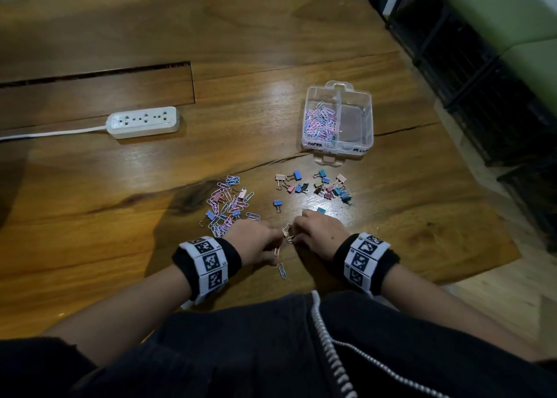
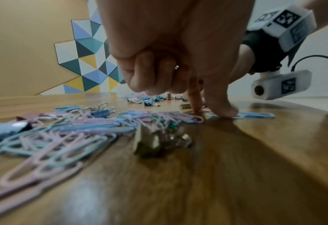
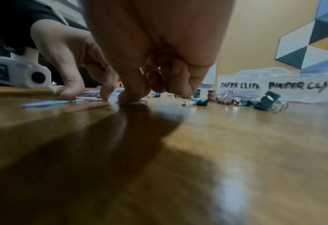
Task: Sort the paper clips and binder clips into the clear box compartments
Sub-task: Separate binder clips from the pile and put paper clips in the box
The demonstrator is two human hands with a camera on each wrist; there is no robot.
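My left hand (image 1: 278,241) and right hand (image 1: 297,235) meet near the table's front edge over a beige binder clip (image 1: 286,231). In the left wrist view, my left hand (image 2: 210,111) has its index tip on a pink paper clip (image 2: 193,118) and its thumb on a blue paper clip (image 2: 255,115); the other fingers are curled. In the right wrist view, my right hand (image 3: 157,94) presses its thumb on the clip's wire handle (image 3: 142,101), fingers curled. The clear box (image 1: 370,120) holds paper clips (image 1: 319,121) in its left compartment; the right compartment looks bare.
A mixed heap of paper clips (image 1: 229,204) lies left of my hands. Several binder clips (image 1: 325,185) lie in front of the box. A white power strip (image 1: 144,121) sits far left. The box labels (image 3: 271,86) read paper clips and binder clips.
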